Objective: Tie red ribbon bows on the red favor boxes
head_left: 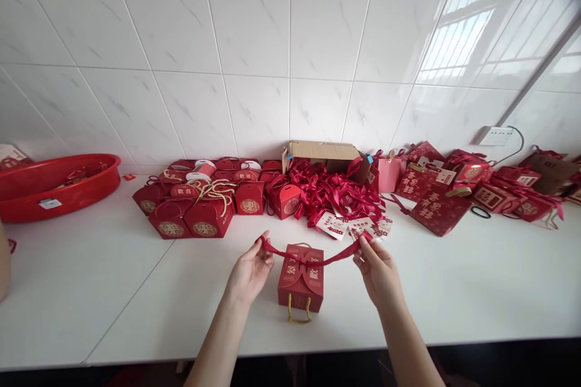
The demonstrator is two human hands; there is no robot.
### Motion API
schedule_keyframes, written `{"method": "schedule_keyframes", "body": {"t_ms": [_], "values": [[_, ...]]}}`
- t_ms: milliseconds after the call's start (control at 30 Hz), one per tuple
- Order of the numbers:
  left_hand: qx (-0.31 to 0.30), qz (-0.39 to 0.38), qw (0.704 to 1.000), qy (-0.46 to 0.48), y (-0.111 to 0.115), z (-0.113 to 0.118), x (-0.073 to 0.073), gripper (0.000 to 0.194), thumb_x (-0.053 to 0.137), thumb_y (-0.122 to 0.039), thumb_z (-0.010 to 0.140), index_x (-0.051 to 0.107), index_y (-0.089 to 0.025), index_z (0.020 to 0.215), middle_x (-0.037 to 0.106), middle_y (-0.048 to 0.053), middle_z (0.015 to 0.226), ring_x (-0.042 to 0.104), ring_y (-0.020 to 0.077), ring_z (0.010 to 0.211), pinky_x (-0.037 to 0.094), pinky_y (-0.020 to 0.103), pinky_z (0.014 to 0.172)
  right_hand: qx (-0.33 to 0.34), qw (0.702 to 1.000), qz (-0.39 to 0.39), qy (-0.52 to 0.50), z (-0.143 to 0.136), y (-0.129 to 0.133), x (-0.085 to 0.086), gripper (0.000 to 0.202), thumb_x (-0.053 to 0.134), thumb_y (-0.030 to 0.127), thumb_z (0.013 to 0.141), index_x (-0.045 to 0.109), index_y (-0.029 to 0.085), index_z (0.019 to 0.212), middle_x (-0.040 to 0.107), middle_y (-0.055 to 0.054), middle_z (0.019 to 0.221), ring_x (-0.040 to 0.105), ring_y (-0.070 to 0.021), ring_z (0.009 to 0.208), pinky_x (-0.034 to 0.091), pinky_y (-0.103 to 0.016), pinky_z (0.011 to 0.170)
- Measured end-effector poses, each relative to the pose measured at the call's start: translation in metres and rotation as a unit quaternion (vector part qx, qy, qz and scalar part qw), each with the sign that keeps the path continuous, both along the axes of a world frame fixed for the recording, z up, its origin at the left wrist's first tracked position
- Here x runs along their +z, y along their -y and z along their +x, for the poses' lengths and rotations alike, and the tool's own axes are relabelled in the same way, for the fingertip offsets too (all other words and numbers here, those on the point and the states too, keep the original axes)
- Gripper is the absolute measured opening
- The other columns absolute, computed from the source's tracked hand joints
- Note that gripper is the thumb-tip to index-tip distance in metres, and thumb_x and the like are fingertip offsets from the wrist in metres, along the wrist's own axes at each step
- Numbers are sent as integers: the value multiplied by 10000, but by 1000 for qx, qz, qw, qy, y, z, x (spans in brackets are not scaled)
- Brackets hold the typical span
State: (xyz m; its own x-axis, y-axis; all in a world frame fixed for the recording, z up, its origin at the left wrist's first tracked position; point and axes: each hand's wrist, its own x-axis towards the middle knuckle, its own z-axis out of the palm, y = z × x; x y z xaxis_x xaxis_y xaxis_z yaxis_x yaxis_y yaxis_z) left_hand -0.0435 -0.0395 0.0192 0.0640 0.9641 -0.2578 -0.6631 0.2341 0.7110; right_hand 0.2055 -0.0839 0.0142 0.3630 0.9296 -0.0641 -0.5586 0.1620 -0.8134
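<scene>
A small red gift box (295, 284) with white lettering on its folded top flaps stands on the white table (190, 302) between my hands. A yellow cord handle (299, 319) hangs at its near side. Dark red ribbon (338, 257) crosses at the middle of the box top, and its two ends stretch outward. My left hand (254, 266) is closed, pinching the left end between thumb and fingers. Pinched in my right hand (374, 263) is the right end. Both hands are raised a little above the table, apart from the box.
Red gift boxes (170, 221) with gold emblems crowd the wall at left. Behind the box lie a heap of ribbons (336, 190), white printed tags (333, 225) and a cardboard box (322, 150). Red bags (440, 208) stand right, a red basin (59, 193) far left.
</scene>
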Motion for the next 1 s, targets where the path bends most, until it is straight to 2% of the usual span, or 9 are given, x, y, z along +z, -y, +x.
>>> {"method": "schedule_keyframes", "body": {"t_ms": [133, 233, 300, 367, 433, 533, 633, 767, 1000], "values": [[20, 94, 995, -34, 0, 6, 30, 149, 592, -267, 860, 696, -181, 924, 593, -15, 712, 506, 57, 592, 385, 165, 510, 1, 989, 64, 134, 2, -1, 25, 232, 705, 418, 766, 645, 194, 775, 523, 29, 591, 433, -92, 539, 376, -223, 516], [5, 161, 983, -88, 1, 16, 55, 189, 669, -306, 802, 718, -159, 910, 651, 15, 798, 513, 78, 634, 385, 187, 541, 8, 963, 107, 249, -2, -2, 49, 265, 634, 456, 814, 637, 190, 812, 513, 14, 583, 439, -116, 548, 370, -251, 521], [-16, 223, 960, -171, 2, 24, 70, 244, 647, -344, 817, 723, -153, 948, 685, 48, 871, 562, 119, 720, 421, 215, 621, 9, 944, 134, 301, -8, -4, 65, 269, 642, 464, 800, 630, 197, 838, 522, 11, 611, 453, -121, 559, 377, -251, 517], [-34, 292, 922, -253, 4, 33, 83, 295, 591, -381, 854, 716, -162, 1007, 701, 64, 934, 602, 175, 869, 450, 262, 771, 22, 935, 158, 317, -16, -6, 78, 275, 652, 465, 788, 602, 197, 751, 505, 19, 598, 437, -110, 543, 370, -241, 502], [-49, 342, 893, -288, 7, 42, 93, 322, 561, -390, 873, 698, -171, 1065, 706, 69, 993, 603, 214, 987, 434, 308, 899, 51, 929, 182, 319, -23, -9, 87, 286, 638, 456, 805, 593, 192, 707, 508, 16, 610, 432, -105, 550, 370, -238, 512], [-75, 379, 872, -301, 10, 50, 101, 332, 540, -381, 888, 676, -180, 1115, 697, 72, 1072, 601, 229, 1040, 433, 327, 941, 89, 920, 215, 317, -31, -12, 93, 231, 618, 417, 836, 654, 195, 780, 570, -10, 718, 489, -124, 644, 400, -252, 586], [-91, 393, 860, -312, 11, 51, 102, 321, 522, -369, 901, 672, -197, 1126, 686, 66, 1121, 594, 230, 1079, 422, 330, 971, 94, 916, 226, 317, -33, -14, 93, 210, 615, 394, 845, 676, 198, 802, 598, -26, 778, 523, -146, 721, 423, -273, 652], [-88, 396, 860, -310, 12, 48, 102, 326, 532, -364, 897, 665, -195, 1141, 677, 72, 1148, 582, 238, 1112, 404, 339, 999, 98, 918, 219, 316, -33, -13, 93, 226, 622, 394, 839, 669, 190, 755, 592, -22, 763, 533, -150, 726, 434, -286, 686], [-40, 404, 873, -271, 12, 50, 110, 297, 561, -343, 884, 680, -205, 1118, 708, 59, 1041, 619, 213, 1017, 450, 325, 935, 102, 913, 225, 325, -38, -15, 99, 210, 619, 385, 845, 679, 199, 770, 585, -13, 739, 507, -133, 677, 430, -272, 655]]}}
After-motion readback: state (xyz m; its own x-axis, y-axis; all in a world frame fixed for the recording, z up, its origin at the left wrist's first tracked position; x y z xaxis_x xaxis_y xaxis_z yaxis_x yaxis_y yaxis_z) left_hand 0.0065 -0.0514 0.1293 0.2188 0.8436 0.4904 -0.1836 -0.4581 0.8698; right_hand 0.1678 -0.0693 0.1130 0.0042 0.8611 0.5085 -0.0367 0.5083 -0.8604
